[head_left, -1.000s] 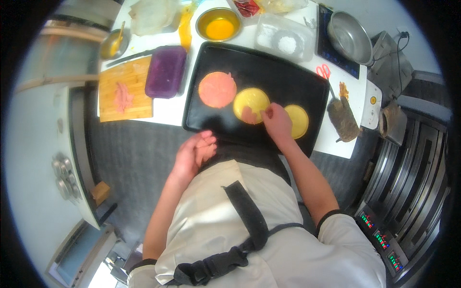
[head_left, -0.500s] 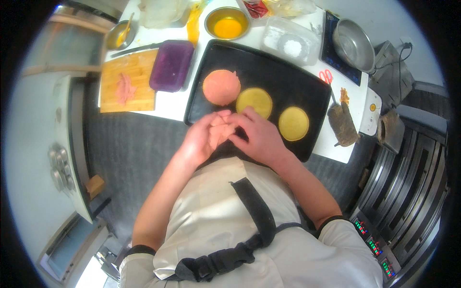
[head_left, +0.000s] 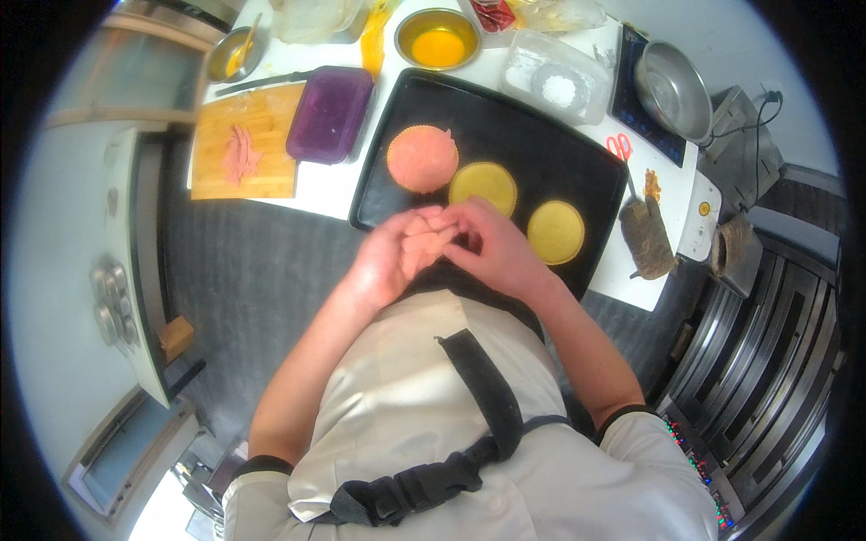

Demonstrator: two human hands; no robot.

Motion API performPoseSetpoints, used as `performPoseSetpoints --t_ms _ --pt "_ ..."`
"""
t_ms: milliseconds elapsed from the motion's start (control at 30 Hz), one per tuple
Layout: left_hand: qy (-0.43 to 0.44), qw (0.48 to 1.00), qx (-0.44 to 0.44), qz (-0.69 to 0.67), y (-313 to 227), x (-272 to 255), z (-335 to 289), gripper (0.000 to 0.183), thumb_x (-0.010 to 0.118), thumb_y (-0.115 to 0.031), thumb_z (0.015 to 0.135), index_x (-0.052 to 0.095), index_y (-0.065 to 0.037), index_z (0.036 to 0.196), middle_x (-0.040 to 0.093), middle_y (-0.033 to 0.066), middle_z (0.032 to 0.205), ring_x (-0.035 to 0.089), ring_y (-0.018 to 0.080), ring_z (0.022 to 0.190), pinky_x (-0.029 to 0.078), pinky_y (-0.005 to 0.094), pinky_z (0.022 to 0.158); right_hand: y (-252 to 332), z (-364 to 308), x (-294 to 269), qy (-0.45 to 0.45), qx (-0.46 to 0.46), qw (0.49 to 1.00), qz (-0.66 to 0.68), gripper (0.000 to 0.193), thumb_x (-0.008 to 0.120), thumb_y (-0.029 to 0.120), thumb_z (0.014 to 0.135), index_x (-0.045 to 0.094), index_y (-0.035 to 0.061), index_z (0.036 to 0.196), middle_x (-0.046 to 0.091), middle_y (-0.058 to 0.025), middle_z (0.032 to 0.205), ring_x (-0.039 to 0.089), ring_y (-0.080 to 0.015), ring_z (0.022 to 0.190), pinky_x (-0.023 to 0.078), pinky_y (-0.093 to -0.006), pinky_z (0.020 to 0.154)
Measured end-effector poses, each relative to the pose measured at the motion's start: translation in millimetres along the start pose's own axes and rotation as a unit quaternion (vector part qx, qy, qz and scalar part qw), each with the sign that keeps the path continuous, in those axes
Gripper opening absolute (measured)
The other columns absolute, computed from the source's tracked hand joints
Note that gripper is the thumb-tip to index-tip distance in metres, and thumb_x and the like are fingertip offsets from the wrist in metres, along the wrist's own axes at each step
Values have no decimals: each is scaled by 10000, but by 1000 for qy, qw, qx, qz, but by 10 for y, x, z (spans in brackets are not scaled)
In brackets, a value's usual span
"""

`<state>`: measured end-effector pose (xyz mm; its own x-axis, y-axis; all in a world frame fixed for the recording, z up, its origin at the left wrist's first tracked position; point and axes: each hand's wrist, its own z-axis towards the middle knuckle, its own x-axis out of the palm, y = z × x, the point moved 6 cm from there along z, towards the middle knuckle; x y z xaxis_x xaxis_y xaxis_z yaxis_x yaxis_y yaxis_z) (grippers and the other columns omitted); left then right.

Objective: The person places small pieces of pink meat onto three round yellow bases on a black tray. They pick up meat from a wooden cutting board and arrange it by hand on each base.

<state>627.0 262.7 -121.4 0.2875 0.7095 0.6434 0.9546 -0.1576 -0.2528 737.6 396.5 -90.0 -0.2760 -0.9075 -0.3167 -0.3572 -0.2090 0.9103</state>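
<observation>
One tray (head_left: 514,126) on table (head_left: 327,185); oven (head_left: 767,343), perhaps.

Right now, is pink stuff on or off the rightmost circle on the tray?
Off: the rightmost circle shows plain yellow across its top, while the leftmost circle looks pink.

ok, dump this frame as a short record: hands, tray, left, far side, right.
left hand: cupped, fingertips meeting the other hand; contents unclear
right hand: bent fingers at the left hand's fingertips
tray: black; one pink-topped disc, two plain yellow discs
left: wooden board with pink slices; purple container
far side: metal bowl of yellow liquid; clear tub with white powder
right: dark mitt-like item
</observation>
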Motion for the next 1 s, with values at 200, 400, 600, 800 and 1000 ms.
performPoseSetpoints --t_ms 200,400,600,800,1000 --pt "-19 999 34 12 14 -78 68 436 443 -294 1185 599 -8 1474 655 159 1558 671 257 1388 517 370 1179 -141 -67 51 -80 78 994 -3 425 835 254 918 600 70 1221 615 -74 925 664 -249 813 545 -396 729" --pt "-15 999 49 10 63 -107 82 439 475 -294 1180 595 -30 1509 635 120 1589 636 235 1429 501 364 1191 -201 -72 48 -86 67 993 -35 363 841 251 924 626 56 1142 642 -64 810 675 -236 750 543 -384 699" --pt "3 998 60 2 85 -88 118 492 495 -325 1177 562 -42 1574 616 106 1616 627 218 1434 511 359 1167 -355 -39 87 -109 77 990 56 320 864 247 912 661 32 1035 676 -59 784 672 -176 721 547 -349 689" --pt "42 998 54 16 122 -75 99 507 491 -331 1178 549 -38 1588 582 107 1654 614 221 1447 523 353 1149 -348 -69 56 -122 83 988 40 321 863 265 915 685 21 1024 707 -68 819 677 -164 734 547 -341 692" --pt "77 995 69 10 126 -16 59 541 488 -347 1180 520 -27 1614 554 112 1678 547 247 1520 427 395 1263 -392 -60 93 -97 90 989 62 308 848 279 929 771 -8 1010 717 -70 837 665 -162 740 535 -324 707"
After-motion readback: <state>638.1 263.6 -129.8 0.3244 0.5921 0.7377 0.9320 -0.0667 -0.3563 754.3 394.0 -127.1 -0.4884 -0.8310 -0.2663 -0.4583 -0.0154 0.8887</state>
